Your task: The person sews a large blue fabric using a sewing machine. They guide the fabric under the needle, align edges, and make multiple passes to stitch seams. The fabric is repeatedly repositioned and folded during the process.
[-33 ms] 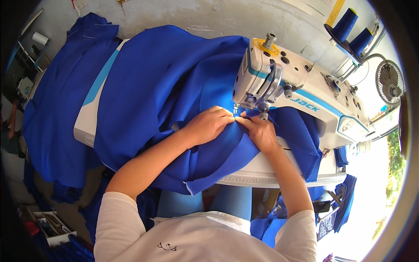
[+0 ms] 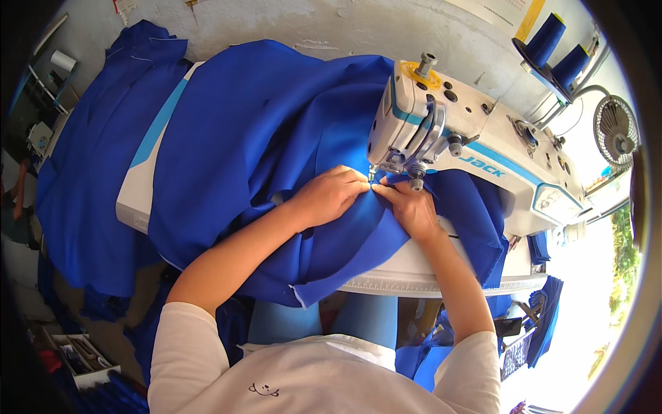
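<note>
A large piece of blue fabric (image 2: 227, 131) is draped in folds across the sewing machine bed, its pale-edged corner hanging over the front. Close to the needle and presser foot (image 2: 372, 172), my left hand (image 2: 331, 195) is closed, fingertips pinching the cloth from the left. From the right, my right hand (image 2: 412, 209) pinches the same cloth, thumb and fingertips almost meeting the left ones. Above both hands stands the head of the white and light-blue sewing machine (image 2: 476, 124), its lamp brightening the cloth around the needle. The exact stitching point is partly hidden by my fingers.
Two dark blue thread cones (image 2: 546, 38) stand at the back right, near a small fan (image 2: 616, 131). More blue cloth (image 2: 103, 165) hangs at the left. A box of items (image 2: 81, 355) sits low at the left, and folded blue pieces (image 2: 546, 321) hang at the right.
</note>
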### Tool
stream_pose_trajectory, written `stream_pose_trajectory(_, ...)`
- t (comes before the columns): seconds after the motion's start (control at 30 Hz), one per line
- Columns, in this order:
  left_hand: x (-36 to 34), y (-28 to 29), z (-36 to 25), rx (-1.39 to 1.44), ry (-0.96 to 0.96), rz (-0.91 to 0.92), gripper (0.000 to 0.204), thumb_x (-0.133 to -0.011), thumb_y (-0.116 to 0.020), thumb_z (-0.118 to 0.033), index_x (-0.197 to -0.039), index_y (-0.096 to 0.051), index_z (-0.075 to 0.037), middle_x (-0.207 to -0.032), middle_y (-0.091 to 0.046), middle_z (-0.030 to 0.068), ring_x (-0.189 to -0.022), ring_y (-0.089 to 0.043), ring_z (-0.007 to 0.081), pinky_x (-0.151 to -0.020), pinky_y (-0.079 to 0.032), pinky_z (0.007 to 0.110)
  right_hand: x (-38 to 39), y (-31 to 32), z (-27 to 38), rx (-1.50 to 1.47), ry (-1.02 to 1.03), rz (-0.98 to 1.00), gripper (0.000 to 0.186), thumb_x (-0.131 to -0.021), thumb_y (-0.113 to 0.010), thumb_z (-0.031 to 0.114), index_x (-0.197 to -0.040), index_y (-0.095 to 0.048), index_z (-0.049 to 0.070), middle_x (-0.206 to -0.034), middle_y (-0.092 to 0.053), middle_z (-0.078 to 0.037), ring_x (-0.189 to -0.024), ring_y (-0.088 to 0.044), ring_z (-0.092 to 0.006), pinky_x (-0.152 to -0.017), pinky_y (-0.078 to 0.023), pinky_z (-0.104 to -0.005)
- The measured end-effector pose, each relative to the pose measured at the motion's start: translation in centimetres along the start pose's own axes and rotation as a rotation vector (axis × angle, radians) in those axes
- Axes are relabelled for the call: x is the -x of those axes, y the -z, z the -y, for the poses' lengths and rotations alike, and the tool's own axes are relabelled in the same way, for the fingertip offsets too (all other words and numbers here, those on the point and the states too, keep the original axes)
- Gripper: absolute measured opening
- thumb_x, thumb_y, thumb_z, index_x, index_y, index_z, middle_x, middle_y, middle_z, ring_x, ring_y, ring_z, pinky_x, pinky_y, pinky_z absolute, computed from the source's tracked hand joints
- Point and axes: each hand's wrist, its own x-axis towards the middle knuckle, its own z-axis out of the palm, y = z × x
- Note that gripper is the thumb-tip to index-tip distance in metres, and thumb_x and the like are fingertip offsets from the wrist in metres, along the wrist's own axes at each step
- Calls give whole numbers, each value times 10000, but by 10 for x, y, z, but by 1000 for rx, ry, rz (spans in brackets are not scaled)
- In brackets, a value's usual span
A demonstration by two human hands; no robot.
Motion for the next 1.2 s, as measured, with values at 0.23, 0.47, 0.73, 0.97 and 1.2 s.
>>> stream_pose_trajectory(0.23, -11, -2, 18, -18, -3, -6, 243, -864, -622, -48, -1102, -671, -65, -1144, -663, 109, -1095, -605, 295, -962, -489, 390, -2, 2, 0, -84, 2, -3, 361, -722, -655, -29, -1034, -734, 133, -1014, -698, -44, -905, -666, -262, -801, -549, -368)
stream_pose_trajectory(0.47, -9, -3, 21, -21, 12, -37, 209, -844, -611, -22, -1045, -663, -47, -1117, -665, 118, -1079, -611, 299, -962, -485, 390, -14, 12, 39, -541, 61, 115, 315, -770, -615, -78, -1042, -709, 50, -995, -711, -109, -948, -672, -289, -859, -530, -361)
stream_pose_trajectory(0.73, -11, 18, -8, 48, 316, 181, 96, -863, -552, -30, -920, -627, -48, -951, -629, 118, -942, -609, 328, -821, -490, 422, -9, 6, 147, -791, 260, 1310, 272, -939, -563, 258, -1091, -661, 54, -969, -682, -174, -912, -641, -341, -859, -491, -405)
stream_pose_trajectory(0.97, -50, -16, 65, -176, 54, -57, 218, -879, -561, -163, -1044, -653, -54, -1154, -648, 134, -1058, -612, 332, -889, -494, 425, 7, -47, 245, -837, 441, 1102, 344, -855, -602, 230, -1114, -654, 8, -996, -683, -209, -937, -652, -380, -812, -526, -445)
stream_pose_trajectory(1.2, -19, 32, 86, -477, 498, 31, 475, -950, -507, -385, -1315, -587, -90, -1448, -474, 166, -1344, -419, 330, -1117, -321, 459, 23, -14, 175, -731, 152, 1112, 381, -831, -657, 230, -1162, -650, 40, -941, -696, -210, -872, -672, -375, -786, -517, -475)
